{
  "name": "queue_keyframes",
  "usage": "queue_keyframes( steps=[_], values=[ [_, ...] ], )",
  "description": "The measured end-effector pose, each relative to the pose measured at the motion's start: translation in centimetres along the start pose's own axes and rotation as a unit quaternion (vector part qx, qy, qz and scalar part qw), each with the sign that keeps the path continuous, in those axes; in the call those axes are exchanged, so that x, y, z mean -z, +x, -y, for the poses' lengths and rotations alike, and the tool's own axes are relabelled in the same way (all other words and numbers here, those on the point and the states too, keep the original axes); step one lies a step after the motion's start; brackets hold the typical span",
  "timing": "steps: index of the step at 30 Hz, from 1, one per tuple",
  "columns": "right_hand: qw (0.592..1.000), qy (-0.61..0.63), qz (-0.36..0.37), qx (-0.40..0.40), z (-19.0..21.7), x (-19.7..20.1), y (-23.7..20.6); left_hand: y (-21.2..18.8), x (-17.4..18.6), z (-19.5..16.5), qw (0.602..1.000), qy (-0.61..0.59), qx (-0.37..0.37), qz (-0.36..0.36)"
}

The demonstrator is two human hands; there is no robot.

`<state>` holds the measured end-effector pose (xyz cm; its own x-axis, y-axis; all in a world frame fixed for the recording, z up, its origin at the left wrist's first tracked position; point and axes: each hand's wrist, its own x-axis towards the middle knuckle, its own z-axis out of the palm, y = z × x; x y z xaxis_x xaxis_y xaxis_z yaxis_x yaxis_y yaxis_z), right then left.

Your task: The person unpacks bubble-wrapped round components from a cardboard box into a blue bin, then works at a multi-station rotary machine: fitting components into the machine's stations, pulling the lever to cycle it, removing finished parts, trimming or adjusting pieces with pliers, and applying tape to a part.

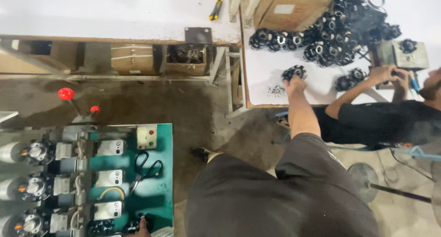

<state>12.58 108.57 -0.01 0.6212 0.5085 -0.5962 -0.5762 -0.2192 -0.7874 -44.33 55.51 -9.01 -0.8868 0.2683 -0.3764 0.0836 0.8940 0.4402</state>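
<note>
We look down on a stained grey concrete workshop floor point(183, 108), with a white-topped wooden workbench point(266, 72) to the upper right and a green-topped machine stand point(158, 191) at the lower left.

Our right hand point(295, 84) reaches far out over the bench, its fingers curled down onto a small round black wound coil with a pale metal centre point(294, 72); it appears to be grasping that coil, which lies on the white top apart from the others, near the bench's front edge. Just left of it sits a little scatter of dark wire scraps point(276, 89). Farther back, a large heap of the same black round coils point(321, 39) spreads across the bench below a brown cardboard box point(294, 7).

Our left hand point(141, 228) shows only as fingertips at the bottom edge of the view, touching a black part on the green stand; we cannot tell whether it grips or lies loose. Black-handled scissors point(146, 169) lie on the green top just above it, beside a row of grey metal fixtures point(109, 178).

At the right, a co-worker in a black shirt point(390, 122) has both hands point(390, 74) at a small grey bench device point(409, 55).
</note>
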Motion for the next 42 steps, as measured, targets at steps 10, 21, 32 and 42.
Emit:
queue_keyframes(
  steps=[10,21,32,42],
  values=[
    [0.829,-0.425,0.321,0.17,-13.7,-9.6,-8.5,1.5,-1.1,-1.6,0.956,0.073,-0.119,-0.257],
    [0.039,-0.331,0.911,0.244,-39.6,1.3,-40.4,-4.0,-3.5,1.0,0.917,-0.373,-0.117,0.076],
    [-0.041,-0.421,0.892,0.161,-42.2,8.8,-46.9,-7.1,2.7,8.3,0.935,-0.284,0.03,0.212],
    [0.309,-0.73,0.482,-0.374,-41.4,-1.4,-43.0,-0.6,-0.9,1.7,0.883,-0.443,0.069,0.136]
  ],
)
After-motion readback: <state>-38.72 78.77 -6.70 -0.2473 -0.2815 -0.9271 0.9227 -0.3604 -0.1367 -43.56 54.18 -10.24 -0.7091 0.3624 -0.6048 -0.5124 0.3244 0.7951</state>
